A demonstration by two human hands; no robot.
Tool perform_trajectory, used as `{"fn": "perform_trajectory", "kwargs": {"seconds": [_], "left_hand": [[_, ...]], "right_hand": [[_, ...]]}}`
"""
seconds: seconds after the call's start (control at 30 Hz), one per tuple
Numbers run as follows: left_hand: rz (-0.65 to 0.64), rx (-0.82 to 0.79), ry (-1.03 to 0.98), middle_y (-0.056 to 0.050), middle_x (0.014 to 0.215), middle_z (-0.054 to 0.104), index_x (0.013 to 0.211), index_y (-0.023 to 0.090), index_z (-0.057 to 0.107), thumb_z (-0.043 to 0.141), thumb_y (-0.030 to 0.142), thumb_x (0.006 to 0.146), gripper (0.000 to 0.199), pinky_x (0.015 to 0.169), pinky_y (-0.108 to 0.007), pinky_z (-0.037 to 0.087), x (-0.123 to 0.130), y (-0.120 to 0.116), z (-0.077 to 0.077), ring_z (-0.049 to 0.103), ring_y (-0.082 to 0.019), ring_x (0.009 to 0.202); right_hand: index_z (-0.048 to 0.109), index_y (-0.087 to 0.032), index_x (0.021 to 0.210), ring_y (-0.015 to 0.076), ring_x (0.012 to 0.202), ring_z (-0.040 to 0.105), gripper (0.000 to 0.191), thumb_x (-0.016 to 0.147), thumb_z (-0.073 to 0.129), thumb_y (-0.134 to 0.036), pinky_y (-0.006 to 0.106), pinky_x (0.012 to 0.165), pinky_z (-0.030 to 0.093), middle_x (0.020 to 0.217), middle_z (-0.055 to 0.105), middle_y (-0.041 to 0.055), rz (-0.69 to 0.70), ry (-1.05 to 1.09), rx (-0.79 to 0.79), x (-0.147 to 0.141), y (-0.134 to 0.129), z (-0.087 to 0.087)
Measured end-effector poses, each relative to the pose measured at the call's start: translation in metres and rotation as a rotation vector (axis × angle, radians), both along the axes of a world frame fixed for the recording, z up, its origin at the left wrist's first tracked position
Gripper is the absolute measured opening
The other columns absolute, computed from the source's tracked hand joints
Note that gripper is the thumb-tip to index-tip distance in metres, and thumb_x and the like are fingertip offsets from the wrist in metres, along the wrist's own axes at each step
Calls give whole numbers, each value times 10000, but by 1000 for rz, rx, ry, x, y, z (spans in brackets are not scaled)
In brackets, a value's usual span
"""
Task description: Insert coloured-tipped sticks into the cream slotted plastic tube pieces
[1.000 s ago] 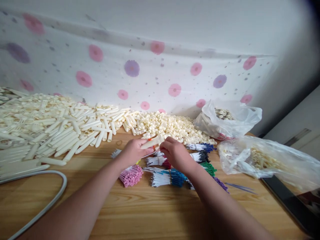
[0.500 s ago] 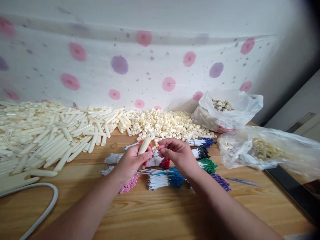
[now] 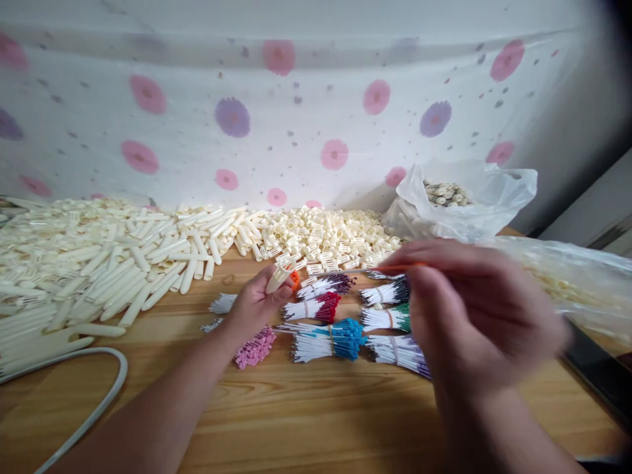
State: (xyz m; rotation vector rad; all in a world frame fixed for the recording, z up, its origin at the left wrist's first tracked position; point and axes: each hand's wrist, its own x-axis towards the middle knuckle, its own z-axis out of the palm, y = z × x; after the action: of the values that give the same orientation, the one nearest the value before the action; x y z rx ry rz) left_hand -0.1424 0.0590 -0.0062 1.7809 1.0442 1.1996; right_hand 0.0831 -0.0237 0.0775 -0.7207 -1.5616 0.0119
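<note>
In my left hand (image 3: 259, 299) is a cream plastic piece (image 3: 281, 273) with a slotted top, gripped between thumb and fingers. My right hand (image 3: 474, 316), smeared by motion and near the camera, pinches a thin orange-ended stick (image 3: 395, 268) that points left. Between and below the hands lie banded bundles of white sticks with coloured ends: blue (image 3: 348, 339), red (image 3: 328, 307), pink (image 3: 255, 349) and several others. A bit of orange shows just behind my left hand.
Long cream tubes (image 3: 113, 283) are heaped at the left, short slotted pieces (image 3: 336, 234) at the back. Plastic bags (image 3: 444, 210) stand at the right beside a dark flat object (image 3: 597, 368). A white cable (image 3: 116, 388) curves at the front left.
My right hand has moved away from my left, rightward and closer to the camera, with the orange-ended stick. The left hand stays near its place, still holding the cream piece.
</note>
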Motion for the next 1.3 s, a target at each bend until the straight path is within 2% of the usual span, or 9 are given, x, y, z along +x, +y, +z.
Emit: {"fn": "perform_trajectory", "kwargs": {"seconds": [0.1, 0.2, 0.4, 0.57, 0.73, 1.0, 1.13, 1.23, 1.3], "left_hand": [[-35, 106, 113, -9, 768, 563, 799, 181, 584, 619, 511, 768, 334, 702, -281, 451, -5, 2, 0, 528, -166, 763], [-122, 268, 149, -9, 723, 522, 699, 176, 552, 592, 461, 810, 308, 688, -284, 443, -5, 1, 3, 505, -157, 721], [-183, 486, 139, -6, 721, 547, 721, 189, 561, 591, 189, 830, 113, 647, -277, 433, -2, -4, 10, 527, -144, 701], [-192, 490, 153, -6, 720, 562, 731, 201, 568, 562, 167, 838, 113, 663, -297, 441, -2, -7, 12, 541, -158, 719], [-167, 497, 158, -9, 700, 558, 734, 204, 577, 586, 175, 823, 94, 624, -282, 442, -2, -8, 12, 538, -152, 690], [-160, 505, 184, -13, 728, 565, 753, 199, 598, 588, 223, 831, 82, 647, -284, 449, -6, -10, 12, 543, -145, 693], [-101, 507, 256, 0, 694, 600, 748, 193, 589, 574, 281, 842, 130, 628, -274, 430, -9, -8, 7, 552, -137, 644], [-12, 480, 364, 10, 671, 599, 775, 191, 595, 604, 392, 819, 206, 590, -253, 409, -12, -6, 6, 541, -128, 606], [-34, 531, 377, -3, 707, 599, 852, 185, 604, 581, 521, 800, 341, 596, -254, 412, -13, -6, 9, 544, -134, 627]], "right_hand": [[614, -262, 989, 181, 810, 668, 224, 843, 548, -105, 314, 703, 567, 823, 695, 33, 41, -129, 1, 9, -19, 15], [629, -266, 980, 157, 786, 682, 190, 853, 555, -144, 251, 693, 583, 835, 709, 20, 115, -354, -46, 7, -22, 15], [634, -263, 963, 163, 847, 690, 174, 845, 573, -150, 265, 780, 593, 917, 715, 10, 116, -309, -11, -7, -19, 5], [625, -262, 967, 167, 858, 691, 221, 820, 584, -103, 279, 739, 600, 852, 721, 20, 134, -296, 8, -16, -19, 2], [613, -245, 1016, 166, 870, 686, 279, 804, 576, -68, 275, 729, 602, 892, 721, 39, 148, -276, 34, -16, -18, -5], [644, -242, 964, 167, 790, 695, 200, 797, 629, -131, 236, 688, 604, 899, 725, 28, 93, -339, 12, -18, -22, -1], [622, -233, 976, 158, 794, 681, 224, 821, 577, -79, 289, 753, 579, 866, 718, 31, 151, -149, -18, -25, -13, -9], [615, -229, 944, 153, 751, 664, 187, 834, 568, -86, 302, 698, 562, 813, 701, 21, 215, 19, -95, -26, -1, -17], [617, -210, 900, 144, 732, 649, 129, 835, 579, -106, 283, 657, 542, 785, 686, 19, 244, 15, -146, -26, 8, -21]]}}
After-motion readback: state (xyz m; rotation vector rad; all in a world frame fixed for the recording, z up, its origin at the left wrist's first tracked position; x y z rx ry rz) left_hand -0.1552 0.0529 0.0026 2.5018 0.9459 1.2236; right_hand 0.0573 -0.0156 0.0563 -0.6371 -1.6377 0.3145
